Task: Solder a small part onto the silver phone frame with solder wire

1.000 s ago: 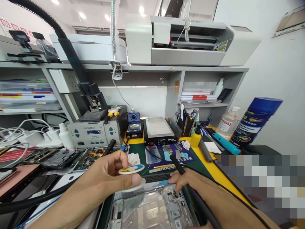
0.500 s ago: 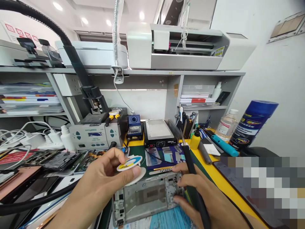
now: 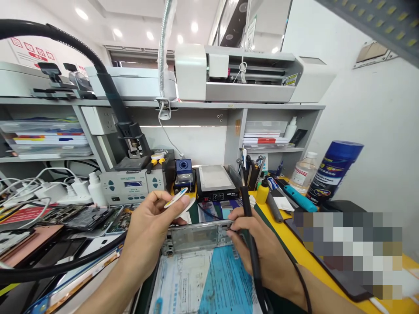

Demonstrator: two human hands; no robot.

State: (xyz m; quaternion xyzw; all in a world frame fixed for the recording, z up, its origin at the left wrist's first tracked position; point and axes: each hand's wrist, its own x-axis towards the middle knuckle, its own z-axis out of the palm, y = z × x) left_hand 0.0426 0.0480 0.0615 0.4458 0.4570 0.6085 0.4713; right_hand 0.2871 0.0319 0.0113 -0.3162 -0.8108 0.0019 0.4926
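My left hand (image 3: 152, 224) pinches a small white spool (image 3: 176, 199) with a blue-and-yellow label, seen nearly edge-on. One lower finger reaches the top edge of a metal phone frame (image 3: 196, 240); whether it grips there is hard to tell. The frame is tipped up steeply over a blue-and-white printed mat (image 3: 196, 283). My right hand (image 3: 262, 244) holds the frame's right end between thumb and fingers. A black corded soldering iron (image 3: 250, 240) also lies across those fingers, its tip pointing up and away from me.
Phone parts (image 3: 78, 220) and a black hose (image 3: 65, 272) crowd the left. Behind stand a grey rework station (image 3: 126, 187), a small heating plate (image 3: 216, 181) and a tool holder (image 3: 253, 172). A yellow bottle (image 3: 262, 192) and blue spray can (image 3: 337, 170) are at right.
The phone frame has tipped from lying fairly flat to standing steeply, baring more of the mat. The spool has turned nearly edge-on. My view has shifted slightly.
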